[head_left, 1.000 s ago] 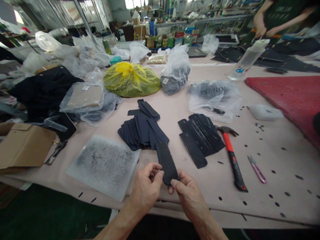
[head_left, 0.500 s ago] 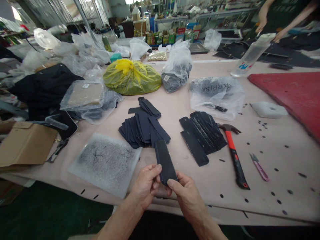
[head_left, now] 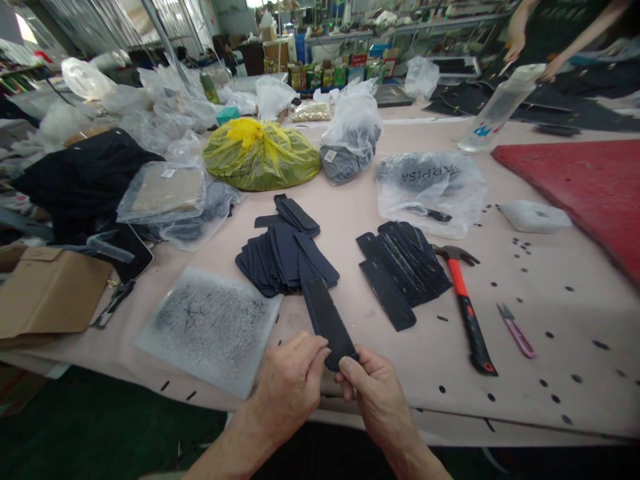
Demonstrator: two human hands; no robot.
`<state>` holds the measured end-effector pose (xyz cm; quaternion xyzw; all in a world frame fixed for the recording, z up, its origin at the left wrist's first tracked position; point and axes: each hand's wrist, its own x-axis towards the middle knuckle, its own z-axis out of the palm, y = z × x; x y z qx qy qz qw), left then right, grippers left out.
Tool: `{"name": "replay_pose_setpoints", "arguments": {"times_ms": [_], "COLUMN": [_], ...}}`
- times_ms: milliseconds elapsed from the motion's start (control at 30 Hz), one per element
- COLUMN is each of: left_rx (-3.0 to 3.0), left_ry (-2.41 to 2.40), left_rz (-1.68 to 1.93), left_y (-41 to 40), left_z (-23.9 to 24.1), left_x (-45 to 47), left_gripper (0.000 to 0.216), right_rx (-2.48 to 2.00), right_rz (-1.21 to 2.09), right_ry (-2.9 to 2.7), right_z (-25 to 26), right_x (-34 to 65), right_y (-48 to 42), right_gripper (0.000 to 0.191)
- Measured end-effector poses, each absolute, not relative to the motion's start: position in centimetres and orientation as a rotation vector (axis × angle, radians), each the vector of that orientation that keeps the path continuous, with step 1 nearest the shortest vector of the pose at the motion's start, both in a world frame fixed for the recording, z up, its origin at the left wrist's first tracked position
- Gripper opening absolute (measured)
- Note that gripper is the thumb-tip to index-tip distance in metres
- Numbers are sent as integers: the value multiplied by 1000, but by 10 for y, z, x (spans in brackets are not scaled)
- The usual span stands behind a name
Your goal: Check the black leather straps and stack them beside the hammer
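Observation:
A dark, flat strip with rounded corners slants away from me above the front of the table. My right hand pinches its near end, thumb on top. At the strip's lower left edge, my left hand is closed, with thumb and fingertips together on the edge. Beyond the strip's far end lies a fanned pile of similar navy strips. Another group of dark strips, some with whitish streaks, rests to the right. A translucent, speckled board lies left of my hands.
A red-and-black claw hammer and pink-handled thread snips lie at right. Farther back are a yellow bag, a printed plastic bag and a red sheet. Another person's hands show at top right.
My left hand has turned, its back now more toward me, and its fingertips have slid down the strip's left edge. My right hand keeps hold of the near end.

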<state>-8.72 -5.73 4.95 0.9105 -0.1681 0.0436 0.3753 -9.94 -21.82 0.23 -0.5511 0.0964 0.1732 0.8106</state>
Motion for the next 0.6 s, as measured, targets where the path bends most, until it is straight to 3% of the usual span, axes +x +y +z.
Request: {"name": "replay_pose_setpoints", "arguments": {"times_ms": [333, 600], "left_rx": [2316, 2459], "left_ry": [-527, -671], "left_rz": [-59, -206], "left_y": [-66, -69], "left_z": [57, 70], "left_x": [-89, -93], "left_gripper": [24, 21], "right_rx": [-1233, -1562], "right_rz": [333, 318], "right_ry": [117, -34], "right_z": [6, 14], "right_x": [-100, -106], "right_y": [-228, -241], "right_gripper": [30, 35]}}
